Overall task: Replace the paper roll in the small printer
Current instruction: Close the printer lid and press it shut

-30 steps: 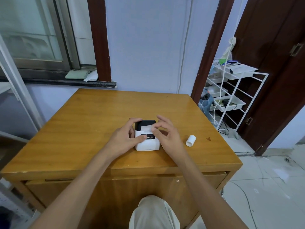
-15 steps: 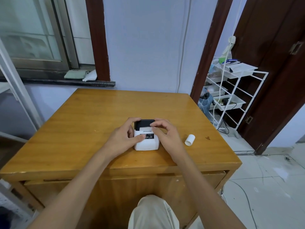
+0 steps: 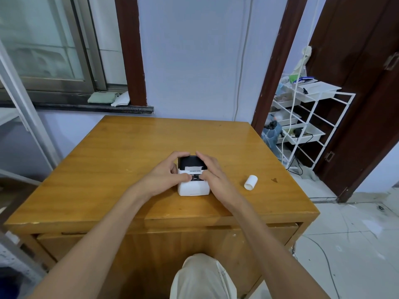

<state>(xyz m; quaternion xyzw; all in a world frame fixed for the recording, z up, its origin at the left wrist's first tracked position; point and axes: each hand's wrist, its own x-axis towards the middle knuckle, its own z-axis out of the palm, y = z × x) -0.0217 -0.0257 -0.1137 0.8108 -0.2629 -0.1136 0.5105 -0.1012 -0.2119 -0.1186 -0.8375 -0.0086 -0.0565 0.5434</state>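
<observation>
The small printer (image 3: 193,180) stands on the wooden tabletop (image 3: 133,152), near the front edge and about in the middle of its width. Its body is white and its upper part is black, with a narrow white strip of paper across it. The left hand (image 3: 164,174) holds the printer from the left side: the fingers curl around the far upper corner and the thumb lies on the front part, so this grip is closed on the printer. The right hand (image 3: 212,171) holds it from the right side in the same way, with the fingers bent over the black top and the thumb pressing near the small dark panel in the middle; this grip is also closed on the printer. The two thumbs almost meet on that panel. A paper roll (image 3: 250,182), white and lying on its side, rests on the tabletop to the right of the printer, apart from the right hand. Beyond the right edge of the tabletop stands a white wire shelf (image 3: 313,117) with trays
</observation>
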